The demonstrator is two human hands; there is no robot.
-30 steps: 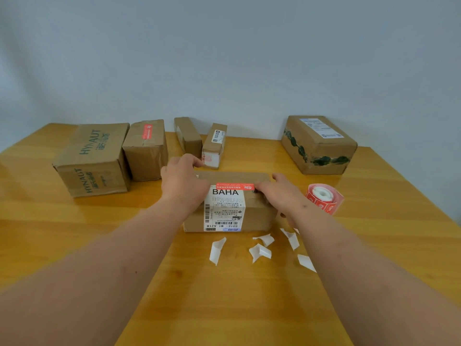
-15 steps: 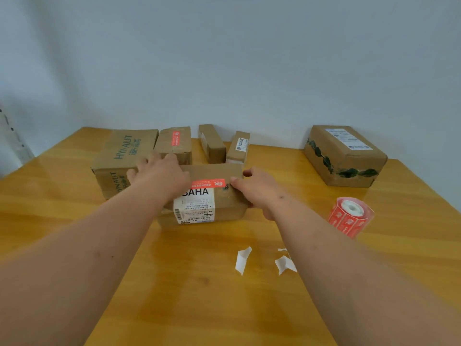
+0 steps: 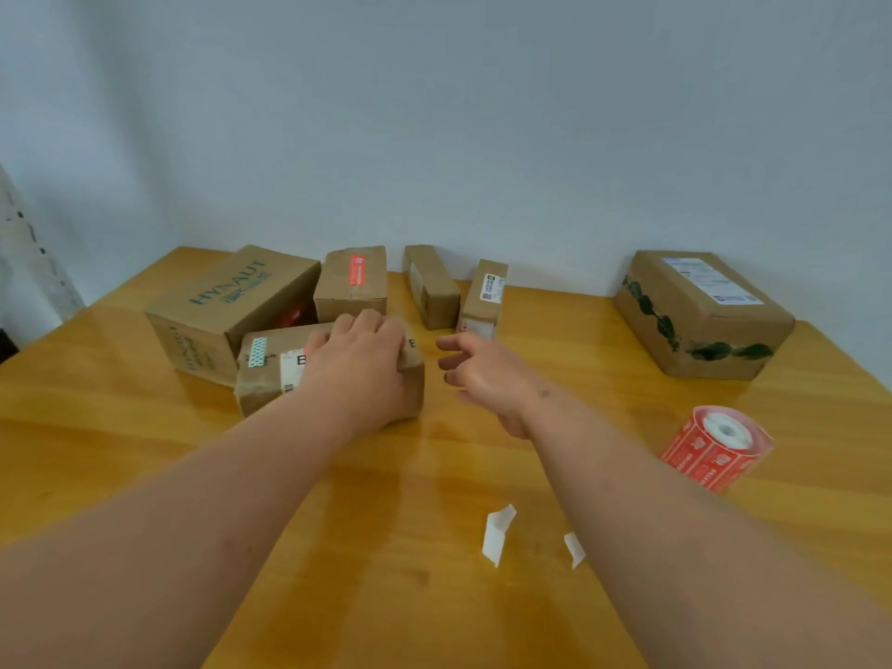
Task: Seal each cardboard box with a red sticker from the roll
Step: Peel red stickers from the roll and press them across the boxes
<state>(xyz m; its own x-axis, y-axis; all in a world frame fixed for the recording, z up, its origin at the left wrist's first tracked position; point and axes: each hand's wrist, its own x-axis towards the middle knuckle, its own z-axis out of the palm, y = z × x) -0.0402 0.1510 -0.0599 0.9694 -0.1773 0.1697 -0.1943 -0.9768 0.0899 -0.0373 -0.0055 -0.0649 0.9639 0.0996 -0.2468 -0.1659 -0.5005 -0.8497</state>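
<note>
Six cardboard boxes [image 3: 700, 311] stand on the surface [image 3: 386, 548]. One roll of red stickers [image 3: 714, 446] lies near its right edge. Two white paper scraps [image 3: 498, 533] lie toward the near edge. Two hands [image 3: 357, 364] are in view.

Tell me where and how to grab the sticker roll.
Probably best to grip the sticker roll across its red outer wrap, fingers on one side and thumb on the other, coming from above with the right hand, which is open and nearest. The roll lies tilted on the table, white core facing up, with clear space around it, so nothing blocks a top approach.
</note>
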